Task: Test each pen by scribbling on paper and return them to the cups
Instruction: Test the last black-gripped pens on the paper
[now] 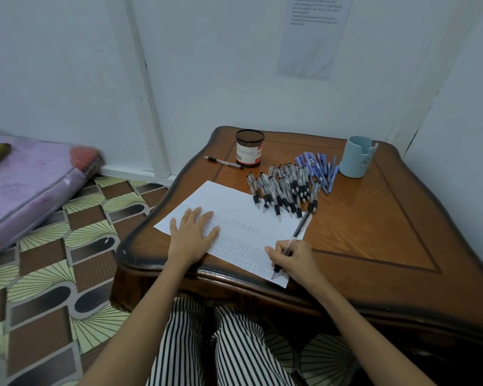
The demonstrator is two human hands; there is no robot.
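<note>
A white sheet of paper (234, 215) covered in faint scribbles lies on the wooden table (374, 218). My left hand (191, 235) rests flat on its left part, fingers spread. My right hand (293, 260) grips a black pen (300, 229) with its tip on the sheet's near right corner. A pile of several black pens (282, 188) lies beyond the sheet, with several blue pens (318, 168) beside it. A black mesh cup (249, 147) stands at the back, a single black pen (223, 162) next to it. A light blue cup (359, 156) stands at the back right.
The table sits in a corner between white walls, with a printed notice (313, 34) taped above it. To the left lies a purple mattress (25, 185) on a patterned floor (53, 274). My striped trousers (221, 344) show under the table's near edge.
</note>
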